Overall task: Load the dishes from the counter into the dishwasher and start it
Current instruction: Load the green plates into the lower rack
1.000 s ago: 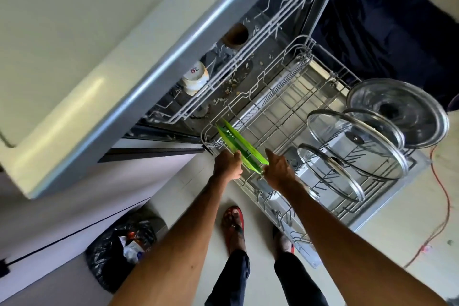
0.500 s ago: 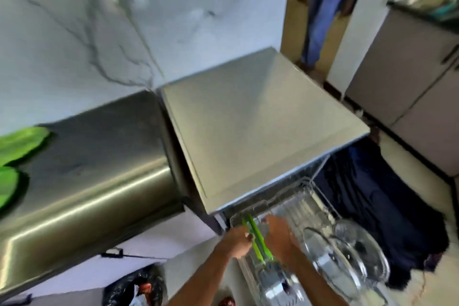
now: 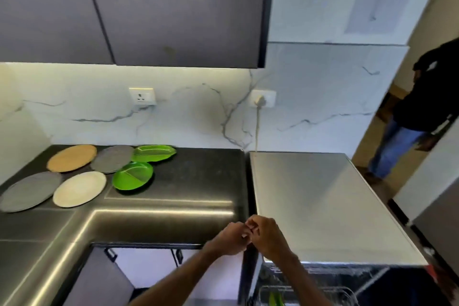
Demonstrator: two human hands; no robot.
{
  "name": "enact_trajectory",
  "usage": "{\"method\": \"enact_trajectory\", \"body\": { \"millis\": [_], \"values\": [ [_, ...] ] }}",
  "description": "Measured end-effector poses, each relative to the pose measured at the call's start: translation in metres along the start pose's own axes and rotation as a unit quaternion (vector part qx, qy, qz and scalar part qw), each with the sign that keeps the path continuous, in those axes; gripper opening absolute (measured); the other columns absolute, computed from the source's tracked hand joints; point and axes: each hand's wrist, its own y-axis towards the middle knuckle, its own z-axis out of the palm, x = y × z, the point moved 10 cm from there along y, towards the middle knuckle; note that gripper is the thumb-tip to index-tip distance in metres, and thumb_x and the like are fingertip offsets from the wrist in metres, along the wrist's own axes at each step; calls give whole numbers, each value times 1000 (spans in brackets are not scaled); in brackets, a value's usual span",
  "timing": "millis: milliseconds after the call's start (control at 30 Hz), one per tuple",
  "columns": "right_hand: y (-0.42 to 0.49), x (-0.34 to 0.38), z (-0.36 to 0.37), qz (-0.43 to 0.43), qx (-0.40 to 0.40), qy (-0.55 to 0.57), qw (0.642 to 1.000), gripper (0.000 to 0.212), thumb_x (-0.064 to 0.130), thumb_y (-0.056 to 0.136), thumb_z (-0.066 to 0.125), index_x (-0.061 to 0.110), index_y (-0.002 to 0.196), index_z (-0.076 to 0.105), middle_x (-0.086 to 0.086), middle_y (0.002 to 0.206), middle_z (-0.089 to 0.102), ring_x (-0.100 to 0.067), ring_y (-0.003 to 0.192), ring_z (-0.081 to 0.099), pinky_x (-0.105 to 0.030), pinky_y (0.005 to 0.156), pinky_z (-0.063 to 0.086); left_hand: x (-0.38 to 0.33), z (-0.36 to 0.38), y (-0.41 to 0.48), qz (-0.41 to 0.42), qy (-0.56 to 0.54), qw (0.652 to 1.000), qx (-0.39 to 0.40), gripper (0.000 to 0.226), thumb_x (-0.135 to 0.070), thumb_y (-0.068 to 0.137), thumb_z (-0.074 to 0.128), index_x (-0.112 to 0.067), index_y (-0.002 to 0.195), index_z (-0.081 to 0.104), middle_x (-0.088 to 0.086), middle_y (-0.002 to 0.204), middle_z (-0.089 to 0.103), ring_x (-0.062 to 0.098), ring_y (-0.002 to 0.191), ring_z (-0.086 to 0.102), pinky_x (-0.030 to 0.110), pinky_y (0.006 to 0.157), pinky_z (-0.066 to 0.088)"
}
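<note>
Head view: L hand (image 3: 229, 238) & R hand (image 3: 267, 235) meet in front of the counter (image 3: 193, 181) edge, just left of the dishwasher (image 3: 323, 206) top. Fingers curled, tips touching each other; too blurred to tell if either pinches anything. Six dishes lie on the counter at left, well apart from both hands: tan plate (image 3: 72, 158), grey plate (image 3: 113, 158) beside it, green tray (image 3: 154, 153) by the wall, green divided plate (image 3: 133, 176) just in front, cream plate (image 3: 79, 189), 2nd grey plate (image 3: 29, 191) far left. Btm of frame: wire rack (image 3: 323, 293) below the dishwasher top w/ green items (image 3: 275, 299) in it. Another person (image 3: 417, 112) stands in the doorway, right.
</note>
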Motion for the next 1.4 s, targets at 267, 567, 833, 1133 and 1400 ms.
{"method": "enact_trajectory", "body": {
  "millis": [267,567,833,1133,1400],
  "values": [
    [84,93,89,-89,58,-4,994,33,12,75,46,19,91,74,7,86,76,-7,81,69,-27,75,56,126,-115,-24,-74,-62,991,-90,25,-25,91,57,-8,87,74,8,73,74,9,56,64,28,55,52],
    [217,172,226,-81,165,2,983,37,12,74,46,16,99,74,1,92,74,-10,85,68,-25,80,55,345,-212,-24,-246,-121,944,-186,27,-35,81,54,-18,89,73,1,91,75,20,90,69,33,83,56],
    [307,166,298,7,224,4,975,31,7,79,53,24,100,69,8,93,70,-6,86,66,-22,79,56,485,-248,-59,-447,-258,781,-352,39,-35,89,65,-7,116,58,15,118,65,37,109,64,44,92,53],
    [407,150,348,235,188,228,926,27,5,86,68,8,113,67,-9,93,72,-19,78,67,-36,66,57,569,-231,-33,-554,-428,629,-337,64,-25,75,81,4,124,51,24,124,62,41,112,64,41,90,55],
    [450,178,404,378,176,420,806,47,23,101,60,-5,137,47,-31,131,57,-39,116,61,-47,88,54,572,-210,-45,-481,-576,560,-351,12,3,89,58,-1,90,69,14,90,72,25,68,75,33,63,62]
  ]
}}
